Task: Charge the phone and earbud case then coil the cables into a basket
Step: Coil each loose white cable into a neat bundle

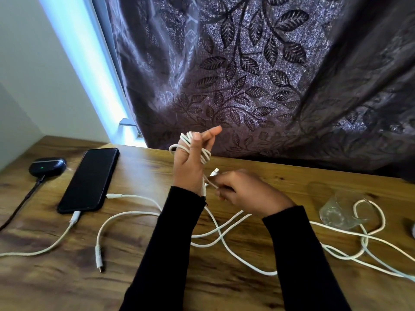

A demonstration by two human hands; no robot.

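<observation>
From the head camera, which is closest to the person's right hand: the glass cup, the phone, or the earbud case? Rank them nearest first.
Measured from the right hand:
1. Glass cup, lying on its side just to the hand's right.
2. Phone, across the table to the left, plugged in.
3. Earbud case, farthest left, beyond the phone.

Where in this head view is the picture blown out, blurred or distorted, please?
Head view: the window strip beside the curtain is blown out to pale blue; the right hand is smeared by motion blur, while the left hand is sharper; the wide-angle lens bows the table edge; the phone screen shows no glare.
</observation>
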